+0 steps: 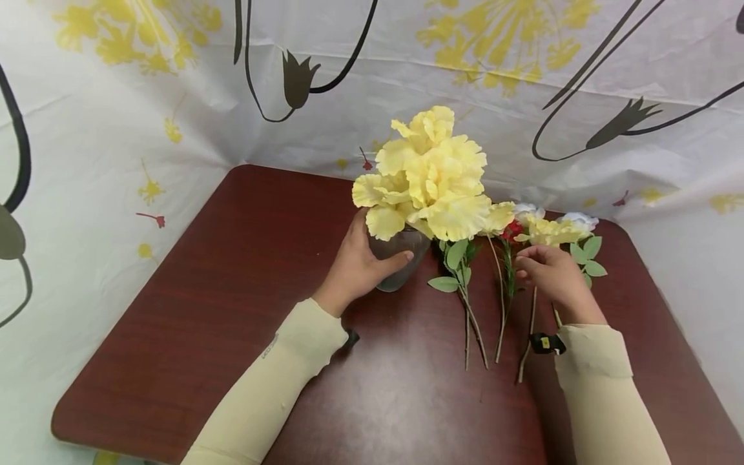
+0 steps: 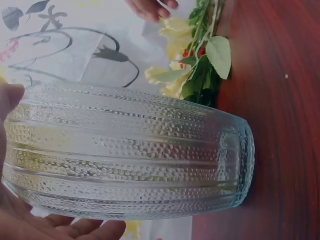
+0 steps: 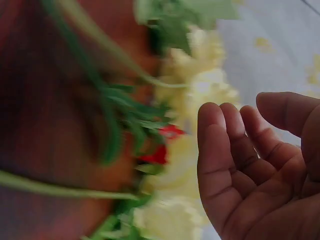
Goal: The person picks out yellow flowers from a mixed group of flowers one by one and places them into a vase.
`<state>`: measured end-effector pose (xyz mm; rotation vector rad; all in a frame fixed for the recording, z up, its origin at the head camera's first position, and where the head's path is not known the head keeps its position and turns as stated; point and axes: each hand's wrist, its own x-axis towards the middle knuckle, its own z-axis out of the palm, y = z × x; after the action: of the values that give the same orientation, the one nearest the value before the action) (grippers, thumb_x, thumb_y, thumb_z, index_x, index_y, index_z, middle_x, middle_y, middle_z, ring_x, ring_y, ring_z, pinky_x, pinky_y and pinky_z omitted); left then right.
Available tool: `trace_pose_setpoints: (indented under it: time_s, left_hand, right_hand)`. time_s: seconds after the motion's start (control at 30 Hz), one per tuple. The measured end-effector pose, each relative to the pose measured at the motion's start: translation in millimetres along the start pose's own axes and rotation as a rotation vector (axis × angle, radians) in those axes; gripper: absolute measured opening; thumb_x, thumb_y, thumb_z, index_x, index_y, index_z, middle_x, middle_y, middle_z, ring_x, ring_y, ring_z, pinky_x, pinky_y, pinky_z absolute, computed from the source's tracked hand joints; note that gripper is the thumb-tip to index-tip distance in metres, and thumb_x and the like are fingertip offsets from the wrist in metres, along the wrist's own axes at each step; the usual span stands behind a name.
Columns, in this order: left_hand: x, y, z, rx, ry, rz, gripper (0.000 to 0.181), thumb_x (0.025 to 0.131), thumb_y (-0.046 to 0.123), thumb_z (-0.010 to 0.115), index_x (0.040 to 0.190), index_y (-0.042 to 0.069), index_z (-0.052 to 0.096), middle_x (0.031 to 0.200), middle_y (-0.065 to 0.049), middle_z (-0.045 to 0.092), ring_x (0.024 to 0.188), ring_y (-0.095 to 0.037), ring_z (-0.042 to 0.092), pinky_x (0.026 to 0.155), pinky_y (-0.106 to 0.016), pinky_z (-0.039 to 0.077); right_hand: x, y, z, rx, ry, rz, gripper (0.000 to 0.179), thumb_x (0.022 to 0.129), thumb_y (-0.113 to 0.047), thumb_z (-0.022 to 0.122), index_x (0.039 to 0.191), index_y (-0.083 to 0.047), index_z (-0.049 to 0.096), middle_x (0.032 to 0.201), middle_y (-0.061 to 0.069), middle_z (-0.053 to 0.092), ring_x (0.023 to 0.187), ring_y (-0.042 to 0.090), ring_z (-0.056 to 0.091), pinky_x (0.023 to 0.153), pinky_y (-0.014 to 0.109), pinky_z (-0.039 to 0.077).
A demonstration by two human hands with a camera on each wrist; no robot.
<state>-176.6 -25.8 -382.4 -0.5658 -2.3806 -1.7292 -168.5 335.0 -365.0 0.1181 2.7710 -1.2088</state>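
Note:
My left hand [image 1: 357, 266] grips a clear glass vase [image 2: 140, 150] with ribbed, dimpled sides, standing on the table. Large ruffled yellow flowers [image 1: 436, 177] fill its mouth and hide the rim in the head view. On the right, my right hand [image 1: 558, 279] hovers over loose flower stems, its fingers loosely bent and nothing between them in the right wrist view. Just beyond that hand lies a yellow flower [image 1: 549, 231], with a red flower [image 1: 513, 230] to its left.
The dark red-brown table [image 1: 232, 310] has rounded corners. A leafy stem [image 1: 459, 258] lies right of the vase, beside other bare stems. Pale blue-white flowers [image 1: 578, 221] rest at the far right edge. Patterned white cloth [image 1: 349, 77] hangs behind and at the sides.

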Motion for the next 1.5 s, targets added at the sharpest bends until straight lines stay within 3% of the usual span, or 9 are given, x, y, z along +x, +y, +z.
trace_pose_setpoints:
  time_s: [0.17, 0.37, 0.5, 0.67, 0.83, 1.0, 1.13, 1.33, 1.5]
  left_hand:
    - [-2.8, 6.4, 0.8, 0.068, -0.012, -0.052, 0.106, 0.076, 0.056, 0.080, 0.155, 0.016, 0.022, 0.152, -0.002, 0.032, 0.138, -0.012, 0.034, 0.110, -0.040, 0.033]
    - [-5.1, 13.7, -9.3, 0.154, -0.141, -0.088, 0.097, 0.082, 0.044, 0.076, 0.156, 0.013, 0.019, 0.151, -0.008, 0.029, 0.136, -0.020, 0.035, 0.108, -0.045, 0.035]
    - [-6.9, 17.0, -14.0, 0.184, -0.198, -0.082, 0.091, 0.084, 0.035, 0.071, 0.156, 0.014, 0.021, 0.148, -0.007, 0.030, 0.132, -0.020, 0.038, 0.106, -0.045, 0.037]
    - [-6.6, 18.0, -15.3, 0.179, -0.182, -0.062, 0.093, 0.083, 0.037, 0.074, 0.158, 0.022, 0.020, 0.148, -0.005, 0.032, 0.133, -0.019, 0.037, 0.106, -0.045, 0.038]
    - [-4.7, 16.6, -12.3, 0.165, -0.146, -0.048, 0.103, 0.079, 0.040, 0.080, 0.158, 0.023, 0.016, 0.151, -0.004, 0.030, 0.136, -0.017, 0.035, 0.106, -0.044, 0.038]
    - [-3.9, 15.1, -8.2, 0.140, -0.097, -0.086, 0.106, 0.075, 0.044, 0.085, 0.154, 0.015, 0.021, 0.150, -0.004, 0.034, 0.137, -0.015, 0.037, 0.106, -0.043, 0.038]
    - [-5.1, 13.5, -7.9, 0.132, -0.096, -0.099, 0.111, 0.073, 0.052, 0.084, 0.156, 0.017, 0.019, 0.152, -0.002, 0.031, 0.138, -0.014, 0.034, 0.106, -0.042, 0.038]
    - [-6.6, 8.7, -13.8, 0.120, -0.105, -0.026, 0.098, 0.079, 0.046, 0.078, 0.157, 0.022, 0.023, 0.144, -0.001, 0.036, 0.132, -0.014, 0.038, 0.105, -0.044, 0.039]
    - [-6.0, 5.5, -16.5, 0.120, -0.095, 0.045, 0.090, 0.080, 0.040, 0.078, 0.154, 0.025, 0.029, 0.141, 0.000, 0.039, 0.129, -0.012, 0.039, 0.105, -0.043, 0.038]
  right_hand:
    - [18.9, 11.2, 11.3, -0.035, -0.090, 0.047, 0.044, 0.105, -0.031, 0.046, 0.130, 0.004, 0.053, 0.103, 0.018, 0.064, 0.089, 0.026, 0.063, 0.076, 0.040, 0.053]
    - [30.8, 18.9, 21.8, -0.027, -0.166, 0.082, 0.043, 0.105, -0.023, 0.047, 0.135, 0.007, 0.048, 0.109, 0.020, 0.058, 0.092, 0.028, 0.059, 0.075, 0.037, 0.052]
    - [35.5, 22.1, 24.2, -0.017, -0.197, 0.104, 0.042, 0.106, -0.020, 0.046, 0.136, 0.009, 0.045, 0.105, 0.018, 0.056, 0.084, 0.024, 0.055, 0.070, 0.035, 0.049]
    - [39.4, 22.4, 24.0, -0.042, -0.214, 0.101, 0.036, 0.105, -0.019, 0.046, 0.130, 0.007, 0.048, 0.091, 0.013, 0.054, 0.070, 0.020, 0.048, 0.062, 0.036, 0.044]
    - [39.7, 22.3, 24.8, -0.066, -0.215, 0.101, 0.035, 0.106, -0.022, 0.045, 0.127, 0.005, 0.052, 0.095, 0.013, 0.054, 0.071, 0.021, 0.048, 0.063, 0.036, 0.043]
    - [36.3, 20.0, 24.1, -0.050, -0.185, 0.086, 0.038, 0.106, -0.025, 0.044, 0.130, 0.004, 0.053, 0.104, 0.016, 0.054, 0.077, 0.022, 0.050, 0.066, 0.037, 0.045]
    - [30.9, 14.3, 18.1, 0.016, -0.154, 0.074, 0.041, 0.107, -0.026, 0.042, 0.130, 0.006, 0.050, 0.095, 0.015, 0.054, 0.074, 0.021, 0.051, 0.064, 0.037, 0.047]
    - [17.9, -4.4, 2.6, 0.009, -0.070, 0.027, 0.039, 0.106, -0.030, 0.042, 0.125, 0.003, 0.052, 0.092, 0.016, 0.059, 0.072, 0.026, 0.059, 0.066, 0.042, 0.052]
    - [3.3, -25.7, -7.1, 0.032, 0.053, -0.057, 0.032, 0.106, -0.025, 0.044, 0.121, 0.002, 0.053, 0.097, 0.014, 0.062, 0.077, 0.021, 0.065, 0.065, 0.033, 0.056]
